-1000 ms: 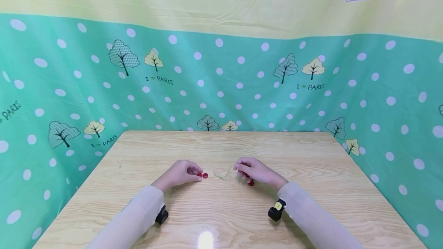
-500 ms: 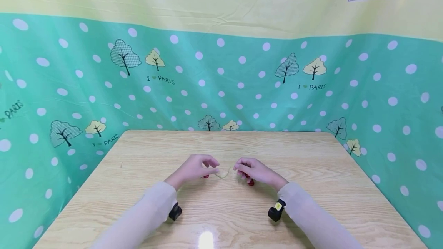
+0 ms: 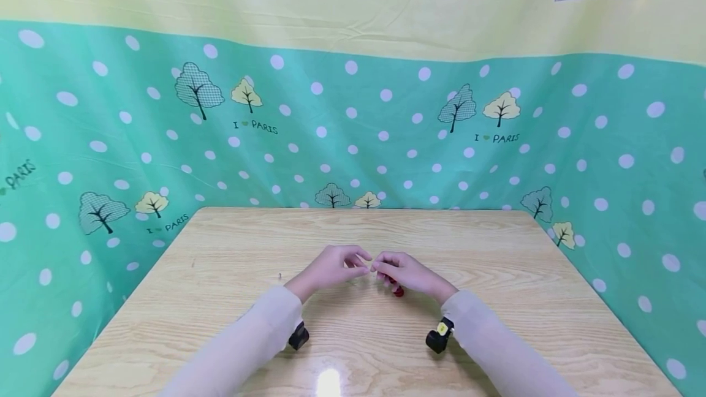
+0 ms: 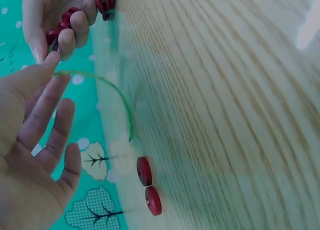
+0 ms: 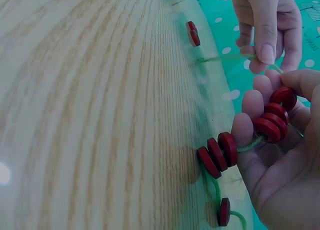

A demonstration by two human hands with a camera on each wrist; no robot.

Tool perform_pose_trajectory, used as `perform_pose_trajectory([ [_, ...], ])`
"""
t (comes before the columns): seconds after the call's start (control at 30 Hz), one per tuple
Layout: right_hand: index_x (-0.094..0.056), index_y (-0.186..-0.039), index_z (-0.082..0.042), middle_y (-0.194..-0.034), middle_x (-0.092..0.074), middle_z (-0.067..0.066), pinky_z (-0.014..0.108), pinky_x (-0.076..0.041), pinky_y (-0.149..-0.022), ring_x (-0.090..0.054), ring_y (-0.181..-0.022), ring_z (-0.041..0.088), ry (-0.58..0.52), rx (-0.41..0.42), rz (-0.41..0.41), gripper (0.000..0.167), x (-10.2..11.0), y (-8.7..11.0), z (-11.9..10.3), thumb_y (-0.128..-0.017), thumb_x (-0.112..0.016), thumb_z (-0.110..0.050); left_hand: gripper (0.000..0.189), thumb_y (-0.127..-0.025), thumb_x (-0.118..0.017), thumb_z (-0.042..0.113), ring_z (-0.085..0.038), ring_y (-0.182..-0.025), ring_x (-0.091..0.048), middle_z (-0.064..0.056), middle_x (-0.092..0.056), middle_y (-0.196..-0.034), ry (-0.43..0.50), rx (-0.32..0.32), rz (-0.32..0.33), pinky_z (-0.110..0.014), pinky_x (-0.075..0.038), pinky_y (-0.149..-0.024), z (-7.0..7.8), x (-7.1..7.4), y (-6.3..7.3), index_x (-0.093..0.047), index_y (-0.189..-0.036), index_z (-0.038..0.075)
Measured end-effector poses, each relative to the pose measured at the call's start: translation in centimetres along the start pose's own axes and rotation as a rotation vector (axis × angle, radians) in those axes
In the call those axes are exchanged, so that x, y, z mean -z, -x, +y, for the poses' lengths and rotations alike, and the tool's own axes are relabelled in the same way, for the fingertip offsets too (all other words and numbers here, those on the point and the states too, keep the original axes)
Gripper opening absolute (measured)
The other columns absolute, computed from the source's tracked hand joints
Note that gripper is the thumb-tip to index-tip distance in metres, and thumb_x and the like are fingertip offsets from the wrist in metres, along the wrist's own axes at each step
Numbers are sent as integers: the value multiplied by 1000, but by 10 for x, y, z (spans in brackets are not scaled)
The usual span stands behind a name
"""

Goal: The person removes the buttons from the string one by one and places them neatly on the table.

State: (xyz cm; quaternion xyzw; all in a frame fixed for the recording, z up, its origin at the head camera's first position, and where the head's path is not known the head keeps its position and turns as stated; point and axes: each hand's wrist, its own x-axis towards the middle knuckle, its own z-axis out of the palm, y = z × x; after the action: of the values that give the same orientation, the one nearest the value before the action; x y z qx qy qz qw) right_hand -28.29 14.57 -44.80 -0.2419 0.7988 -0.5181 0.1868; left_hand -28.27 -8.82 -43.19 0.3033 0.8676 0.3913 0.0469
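My left hand [image 3: 336, 265] pinches a green string [image 4: 123, 100] between thumb and index finger, its other fingers spread loosely. Right beside it, my right hand [image 3: 405, 271] pinches the same string with thumb and index fingertip. Several red buttons [image 5: 270, 127] threaded on the string lie against the right hand's curled fingers. Below that hand hang three more strung buttons [image 5: 216, 152] and a single button [image 5: 225, 212]. From the left hand the string's free end curves down toward the table. Two loose red buttons [image 4: 145, 172] stand out in the left wrist view; the left hand hides them in the head view.
The pale wood table [image 3: 353, 336] reaches back to a green dotted curtain [image 3: 353, 115] behind its far edge. Black wrist cameras [image 3: 437, 340] sit under both sleeves, close over the tabletop.
My left hand has left the loose buttons and moved right along the string, up to the right hand's fingertips, and now pinches the string. The right hand has stayed nearly still.
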Motion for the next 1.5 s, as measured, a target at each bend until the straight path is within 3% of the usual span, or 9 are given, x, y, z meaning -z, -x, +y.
perform_pose_trajectory([
  [0.27,-65,-111,-4,-79,-56,5,29,-46,-56,-53,-61,16,15,-33,-54,23,-1,2,1,-97,-69,-21,13,-96,-69,20,-8,-80,-61,13,-69,-88,-96,-13,35,-27,-51,-71,2,6,0,-76,-106,14],
  [0.43,-65,-112,-6,-83,-61,4,28,-47,-55,-54,-63,16,26,-41,-79,24,-1,3,3,-94,-72,-19,13,-97,-69,22,-8,-78,-60,13,-70,-89,-102,-1,38,-27,-51,-69,3,11,2,-77,-105,16],
  [0.6,-63,-115,-2,-86,-65,10,28,-48,-58,-57,-71,18,3,-46,-103,25,-1,4,4,-97,-68,-19,15,-99,-67,24,-8,-73,-59,13,-70,-92,-102,23,40,-28,-51,-67,2,17,4,-76,-108,17],
  [0.8,-61,-120,-1,-89,-67,10,27,-49,-61,-62,-75,17,12,-53,-97,28,2,5,5,-103,-59,-24,15,-99,-66,26,-6,-81,-60,14,-71,-93,-124,16,60,-29,-51,-74,1,21,4,-77,-107,18],
  [0.97,-62,-116,1,-86,-64,7,26,-51,-62,-60,-71,15,9,-42,-116,34,2,5,6,-104,-56,-30,16,-98,-67,25,-9,-82,-60,12,-71,-94,-105,24,74,-30,-51,-75,2,26,7,-77,-108,16],
  [1.1,-62,-114,1,-82,-59,4,25,-47,-55,-54,-62,14,7,-40,-119,38,2,6,4,-105,-54,-36,17,-98,-68,24,-9,-82,-61,12,-71,-94,-94,31,74,-30,-52,-74,0,27,8,-77,-109,14],
  [1.33,-62,-117,-1,-81,-60,5,25,-42,-51,-49,-58,14,-13,-36,-82,41,2,5,1,-106,-50,-38,19,-97,-68,22,-12,-80,-63,8,-70,-92,-35,26,4,-29,-53,-65,-7,20,10,-74,-110,9],
  [1.5,-62,-116,0,-81,-61,6,26,-42,-51,-50,-59,15,-14,-27,-73,42,2,5,-1,-106,-49,-38,27,-95,-72,23,-15,-86,-64,1,-71,-104,-33,-9,-16,-30,-54,-71,-5,14,9,-71,-118,10],
])
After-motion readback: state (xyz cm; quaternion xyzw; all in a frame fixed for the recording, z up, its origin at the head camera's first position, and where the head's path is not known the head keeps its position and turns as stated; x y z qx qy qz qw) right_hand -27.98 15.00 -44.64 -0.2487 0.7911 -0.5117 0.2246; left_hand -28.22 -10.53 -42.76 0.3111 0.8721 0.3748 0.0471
